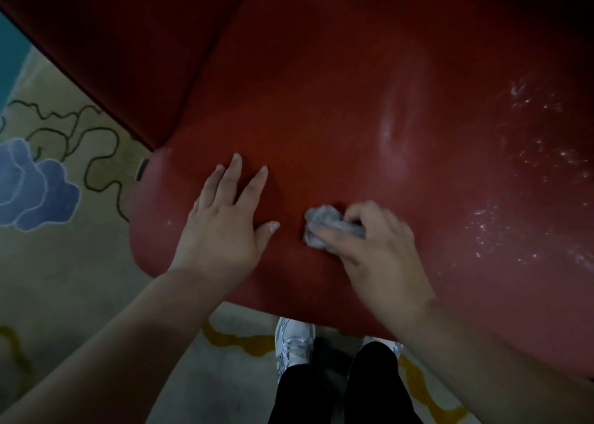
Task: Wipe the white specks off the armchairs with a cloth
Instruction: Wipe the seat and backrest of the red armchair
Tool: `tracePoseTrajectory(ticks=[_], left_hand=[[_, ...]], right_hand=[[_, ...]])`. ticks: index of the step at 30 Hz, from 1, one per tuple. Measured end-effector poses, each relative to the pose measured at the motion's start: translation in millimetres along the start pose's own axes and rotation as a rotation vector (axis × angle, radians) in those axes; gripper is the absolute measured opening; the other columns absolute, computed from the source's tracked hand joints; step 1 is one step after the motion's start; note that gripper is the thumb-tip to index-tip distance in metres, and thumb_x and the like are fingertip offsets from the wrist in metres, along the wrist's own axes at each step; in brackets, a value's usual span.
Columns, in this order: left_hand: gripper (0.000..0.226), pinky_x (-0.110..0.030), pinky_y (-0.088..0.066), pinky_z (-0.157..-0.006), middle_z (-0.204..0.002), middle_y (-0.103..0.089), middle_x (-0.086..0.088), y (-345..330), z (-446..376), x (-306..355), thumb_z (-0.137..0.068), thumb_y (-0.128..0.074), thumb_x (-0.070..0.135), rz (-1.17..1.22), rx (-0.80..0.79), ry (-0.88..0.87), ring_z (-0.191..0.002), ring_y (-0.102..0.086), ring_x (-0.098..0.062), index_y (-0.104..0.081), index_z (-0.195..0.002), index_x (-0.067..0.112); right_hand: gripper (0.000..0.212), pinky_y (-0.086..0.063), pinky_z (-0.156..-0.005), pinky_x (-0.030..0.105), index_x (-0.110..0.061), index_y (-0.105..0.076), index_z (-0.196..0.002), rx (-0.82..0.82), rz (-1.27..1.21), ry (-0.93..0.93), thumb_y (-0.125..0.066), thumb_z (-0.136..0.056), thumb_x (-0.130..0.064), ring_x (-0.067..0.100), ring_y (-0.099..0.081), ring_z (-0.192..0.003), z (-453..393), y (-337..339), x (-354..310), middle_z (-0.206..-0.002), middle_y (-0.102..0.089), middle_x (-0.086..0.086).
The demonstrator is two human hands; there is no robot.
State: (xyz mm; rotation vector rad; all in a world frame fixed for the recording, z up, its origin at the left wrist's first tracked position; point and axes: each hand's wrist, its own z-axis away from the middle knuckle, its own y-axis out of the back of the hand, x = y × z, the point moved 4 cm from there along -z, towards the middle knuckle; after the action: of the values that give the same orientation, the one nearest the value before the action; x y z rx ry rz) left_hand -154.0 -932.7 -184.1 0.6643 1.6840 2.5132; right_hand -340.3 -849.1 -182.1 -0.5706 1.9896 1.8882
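We see the right hand [373, 256] with its fingers curled round a crumpled grey cloth [324, 227], pressing it on the red armchair [321, 86] seat near the front edge, while the left hand [225, 224] lies flat beside it, fingers straight and spread. We judge the cloth soft, light and limp, best bunched in the palm as here; wadded so, it shows no clear long axis or heading. The white specks [520, 179] lie well to the right, and a pale smear [398, 124] sits between.
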Motion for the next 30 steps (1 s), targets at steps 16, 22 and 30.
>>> tracePoseTrajectory(ticks=[16,22,30], left_hand=[[0.071,-0.050,-0.021,-0.114,-0.161,-0.011,-0.006,-7.9,9.6,11.5,-0.089,-0.052,0.045,0.015,0.098,0.059,-0.145,-0.011,-0.028,-0.025,-0.151,0.025],[0.069,-0.051,-0.018,-0.114,-0.160,-0.010,-0.004,-7.5,-0.2,31.1,-0.090,-0.055,0.039,0.021,0.097,0.083,-0.145,-0.009,-0.026,-0.025,-0.151,0.026],[0.069,-0.057,-0.025,-0.112,-0.160,-0.011,-0.004,-11.6,-24.4,88.6,-0.088,-0.058,0.041,-0.015,0.082,-0.043,-0.144,-0.012,-0.026,-0.029,-0.149,0.029]], right_hand=[[0.036,-0.043,-0.069,0.038,-0.040,-0.067,-0.113,0.056,0.142,0.021,-0.059,-0.085,-0.020,0.030,-0.051,-0.082,8.5,17.5,33.2,-0.099,-0.054,0.007],[0.037,-0.046,-0.072,0.043,-0.037,-0.069,-0.113,0.148,0.063,-0.168,-0.067,-0.084,-0.014,0.031,-0.052,-0.085,-8.6,18.3,38.4,-0.098,-0.053,0.008],[0.033,-0.048,-0.067,0.048,-0.030,-0.072,-0.111,0.167,0.223,-0.228,-0.071,-0.082,-0.013,0.036,-0.052,-0.080,19.5,65.4,103.7,-0.094,-0.055,0.014]])
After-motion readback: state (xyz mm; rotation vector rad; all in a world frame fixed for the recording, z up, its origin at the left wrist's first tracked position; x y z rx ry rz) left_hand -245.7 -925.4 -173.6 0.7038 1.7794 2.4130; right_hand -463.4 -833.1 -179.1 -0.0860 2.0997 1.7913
